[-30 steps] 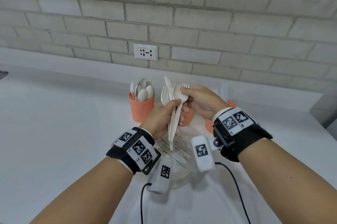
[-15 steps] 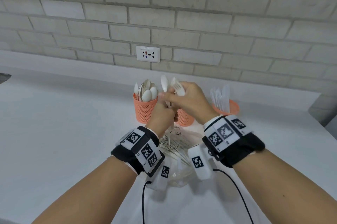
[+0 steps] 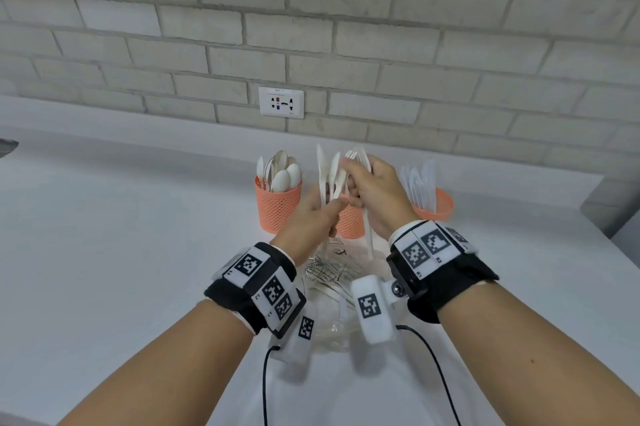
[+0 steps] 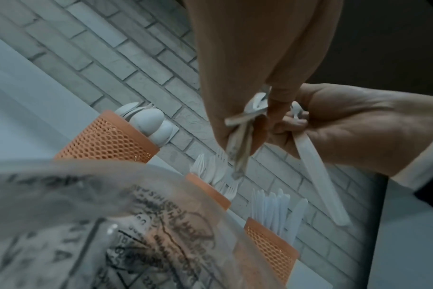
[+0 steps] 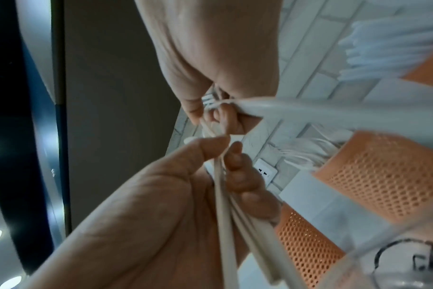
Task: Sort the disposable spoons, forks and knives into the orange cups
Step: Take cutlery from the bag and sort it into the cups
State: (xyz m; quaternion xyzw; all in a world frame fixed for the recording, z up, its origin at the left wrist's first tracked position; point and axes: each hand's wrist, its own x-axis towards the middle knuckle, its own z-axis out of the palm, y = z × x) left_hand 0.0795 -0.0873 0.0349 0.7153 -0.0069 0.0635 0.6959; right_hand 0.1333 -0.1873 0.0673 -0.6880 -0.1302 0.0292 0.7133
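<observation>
Several white disposable pieces stand as a small bundle (image 3: 327,176) in the left hand (image 3: 308,221), gripped around the handles with the working ends up, above the middle orange cup. Its heads look like knife blades and perhaps a spoon, though blur makes that uncertain. The right hand (image 3: 372,190) pinches one fork (image 3: 362,162) near its tines, the long handle hanging below the fingers, and the two hands touch where fork meets bundle. My reading is that the fork is being drawn out of the bundle.

These pieces look feather-light, thin and smooth, so they would likely slide against each other and fan out if the grip loosens. The handles seem stiff along their length but probably snap if bent, and the tines are the weakest part. The flat handle just below the head looks the safest place to hold.

Behind the hands three orange cups stand in a row on the white counter (image 3: 121,252): the spoon cup (image 3: 277,207) on the left, the fork cup (image 3: 349,221) mostly hidden in the middle, the knife cup (image 3: 434,205) on the right. A clear plastic bag (image 3: 329,287) with more cutlery lies beneath the wrists.
</observation>
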